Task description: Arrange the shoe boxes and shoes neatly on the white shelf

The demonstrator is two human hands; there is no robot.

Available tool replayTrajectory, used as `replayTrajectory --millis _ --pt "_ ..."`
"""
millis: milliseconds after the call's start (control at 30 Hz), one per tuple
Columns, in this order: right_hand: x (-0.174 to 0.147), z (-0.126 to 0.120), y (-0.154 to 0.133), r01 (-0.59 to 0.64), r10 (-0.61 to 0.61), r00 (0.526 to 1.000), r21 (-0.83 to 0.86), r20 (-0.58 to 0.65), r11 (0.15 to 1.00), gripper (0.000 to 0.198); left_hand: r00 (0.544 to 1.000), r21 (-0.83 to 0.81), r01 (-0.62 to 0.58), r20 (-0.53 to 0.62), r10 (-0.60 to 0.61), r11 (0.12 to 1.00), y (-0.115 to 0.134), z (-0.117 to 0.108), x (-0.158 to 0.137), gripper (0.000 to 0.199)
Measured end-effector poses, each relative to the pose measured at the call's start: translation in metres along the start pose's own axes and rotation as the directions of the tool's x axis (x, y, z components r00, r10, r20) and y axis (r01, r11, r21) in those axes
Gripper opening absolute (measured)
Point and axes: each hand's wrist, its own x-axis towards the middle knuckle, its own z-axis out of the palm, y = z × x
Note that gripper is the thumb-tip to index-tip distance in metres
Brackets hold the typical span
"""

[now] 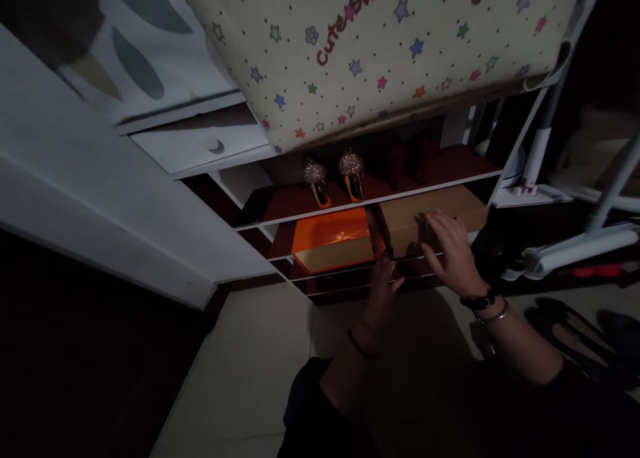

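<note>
Brown box (405, 219) lay toward the lower shelf's (283, 242) right end, near its front edge. Right hand (453, 250), fingers loosely spread, was at the box; contact unclear. Left hand (383, 293), open, hung before that edge, near the orange box (331, 227). Even, two-handed guiding seemed best.

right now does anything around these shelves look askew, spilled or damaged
Slightly: the star-print cover curls at its lower right corner, while the rest of its lower edge hangs fairly straight. No spill shows around the orange box or brown box, though dim light could hide small damage.
</note>
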Motion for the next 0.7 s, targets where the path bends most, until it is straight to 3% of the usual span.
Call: replayTrajectory --millis 133,300,367,567,700 --pt "-0.006 0.004 0.005 0.052 -0.020 0.980 -0.154 0.199 0.987 0.065 0.989 0.003 0.051 0.141 -0.051 0.999 -0.010 0.014 0.005 0.050" --pt "-0.017 0.001 0.015 -0.126 0.143 0.989 -0.272 0.043 0.954 0.086 0.930 0.101 0.149 0.323 -0.174 0.984 -0.021 0.021 -0.004 0.053" --pt "-0.020 0.001 0.015 -0.117 0.136 0.990 -0.309 0.040 0.944 0.087 0.931 0.035 0.199 0.307 -0.200 0.979 -0.019 0.023 -0.003 0.054" --pt "-0.025 -0.001 0.008 0.075 0.008 0.976 -0.374 0.215 0.924 0.085 0.970 -0.262 0.219 0.159 -0.182 0.940 -0.011 0.027 0.003 0.052" --pt "-0.029 -0.008 0.016 0.196 -0.101 0.960 -0.370 0.260 0.908 0.085 0.967 -0.333 0.248 0.146 -0.211 0.910 -0.011 0.022 -0.007 0.057"
